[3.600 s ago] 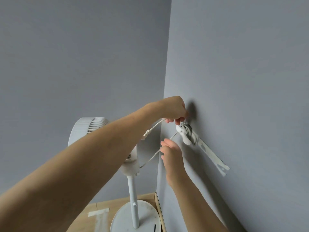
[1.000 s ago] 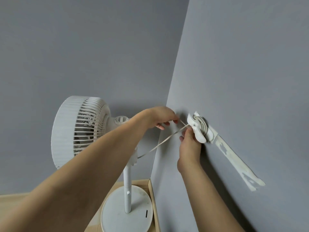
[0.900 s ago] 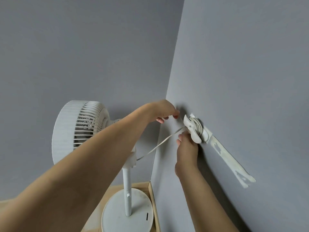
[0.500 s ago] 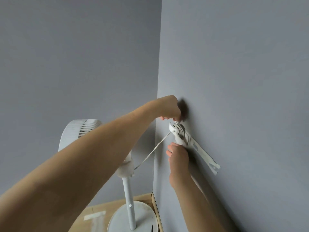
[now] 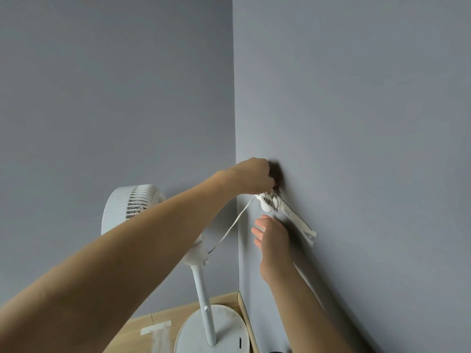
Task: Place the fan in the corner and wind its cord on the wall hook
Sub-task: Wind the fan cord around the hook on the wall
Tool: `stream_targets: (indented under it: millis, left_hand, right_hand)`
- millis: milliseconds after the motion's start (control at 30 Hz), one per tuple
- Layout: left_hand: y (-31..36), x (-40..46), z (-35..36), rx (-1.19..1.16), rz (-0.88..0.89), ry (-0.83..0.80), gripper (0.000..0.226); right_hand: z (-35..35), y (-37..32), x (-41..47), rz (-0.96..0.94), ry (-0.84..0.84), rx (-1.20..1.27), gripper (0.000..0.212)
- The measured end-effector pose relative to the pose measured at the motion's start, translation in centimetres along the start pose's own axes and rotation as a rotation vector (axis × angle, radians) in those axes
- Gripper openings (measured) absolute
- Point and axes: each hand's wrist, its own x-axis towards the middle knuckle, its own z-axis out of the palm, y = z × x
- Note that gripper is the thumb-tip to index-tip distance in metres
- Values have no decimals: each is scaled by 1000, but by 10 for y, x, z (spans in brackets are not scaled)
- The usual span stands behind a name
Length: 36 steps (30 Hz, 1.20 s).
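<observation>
A white pedestal fan [image 5: 132, 207] stands in the corner of two grey walls, its round base [image 5: 211, 329] on the wooden floor. Its white cord [image 5: 230, 226] runs taut from the fan's neck up to a white wall hook [image 5: 270, 203] on the right wall, where several turns are wound. My left hand [image 5: 254, 178] is just above the hook, fingers closed on the cord there. My right hand [image 5: 270, 234] is below the hook, fingers loosely spread, not touching it. A white strip [image 5: 299, 224] runs from the hook down the wall.
The grey walls meet at the corner [image 5: 235, 123]. A wooden skirting [image 5: 246, 319] runs along the right wall's foot. A piece of pale tape [image 5: 155, 328] lies on the floor left of the fan base.
My left hand has carried the cord up over the hook. My right hand has come off the hook and dropped below it, fingers opened. The camera has swung about.
</observation>
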Motion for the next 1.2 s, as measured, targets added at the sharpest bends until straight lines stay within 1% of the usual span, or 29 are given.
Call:
stream_targets:
  millis: [100, 233, 367, 500, 567, 667, 800, 867, 933, 1033, 1100, 1167, 1200]
  left_hand:
    - [-6, 0, 3, -56, -14, 11, 41]
    - [-12, 2, 2, -129, -47, -16, 50]
    - [-21, 4, 2, -156, -22, -45, 42]
    - [-29, 9, 6, -191, 2, -31, 41]
    - [-32, 10, 8, -185, 53, 16, 35]
    - [-34, 3, 8, -210, 197, 51, 23]
    - [-41, 1, 11, -153, 369, 8, 35]
    - [-46, 3, 15, -160, 400, 12, 30]
    - [-48, 8, 19, -289, 364, 73, 21]
    - [-51, 17, 19, -604, 220, 192, 10]
    - [-56, 25, 18, -712, 101, 219, 6]
    - [-59, 31, 18, -806, 5, 202, 12]
    - [-61, 33, 19, -848, -21, 188, 12]
  right_hand:
    - [0, -2, 0, -9, 2, 33, 42]
    - [-5, -4, 5, 5, -31, 122, 32]
    - [-5, -10, 5, 21, -80, 245, 39]
    - [-2, -13, 4, 6, -54, 269, 30]
    - [0, -13, 5, -2, -41, 256, 26]
    - [0, -12, 8, 1, -26, 274, 30]
    - [1, -13, 10, 46, -1, 335, 30]
    - [4, -15, 12, 71, 8, 385, 30]
    - [7, -17, 14, 99, 16, 431, 36]
    - [13, -21, 15, 144, 39, 461, 40]
    - [18, -24, 15, 153, 62, 423, 33]
    - [23, -29, 14, 156, 72, 375, 24]
    - [25, -31, 14, 158, 80, 355, 24]
